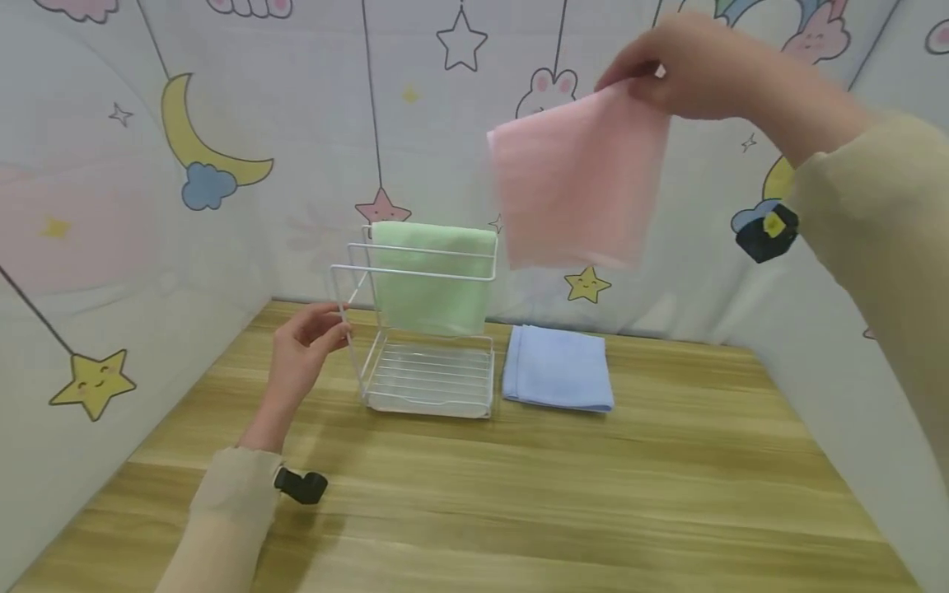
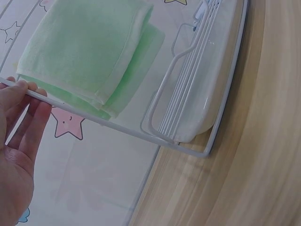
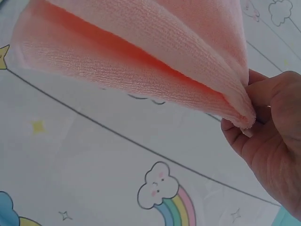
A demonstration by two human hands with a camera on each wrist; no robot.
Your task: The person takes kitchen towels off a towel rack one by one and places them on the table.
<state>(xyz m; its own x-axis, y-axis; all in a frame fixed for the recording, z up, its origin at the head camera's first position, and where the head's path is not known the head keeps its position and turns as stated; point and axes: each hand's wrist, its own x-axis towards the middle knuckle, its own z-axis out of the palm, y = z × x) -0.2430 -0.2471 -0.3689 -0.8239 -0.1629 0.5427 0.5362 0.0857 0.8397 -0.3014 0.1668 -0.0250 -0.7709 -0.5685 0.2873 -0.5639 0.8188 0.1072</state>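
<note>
**Pink cloth hangs pinched at two o'clock of the rack**

In the head view, the pink cloth [image 1: 578, 185] hangs in the air between one and two o'clock from the white wire rack [image 1: 415, 273], apart from it; its lower edge is blurred. A folded blue cloth [image 1: 558, 368] lies flat near four o'clock, with a narrow strip of wood between it and the rack's base. A green cloth [image 1: 432, 284] drapes over the rack's rear bar, behind the other two top bars. Wood stretches toward five, six and seven o'clock.

The right hand [image 1: 685, 70] pinches the pink cloth's upper corner between thumb and fingers; the right wrist view shows its layers parting into a fold. At nine o'clock of the rack, the left hand [image 1: 304, 336] pinches the front upright, thumb against fingers.

The rack, a pale tray [image 1: 430, 406] at its base, stands upright on the wood-grain table [image 1: 534, 494], near its twelve o'clock edge. Beyond rises a white curtain [image 1: 289, 91] printed with stars, moons and rabbits.
</note>
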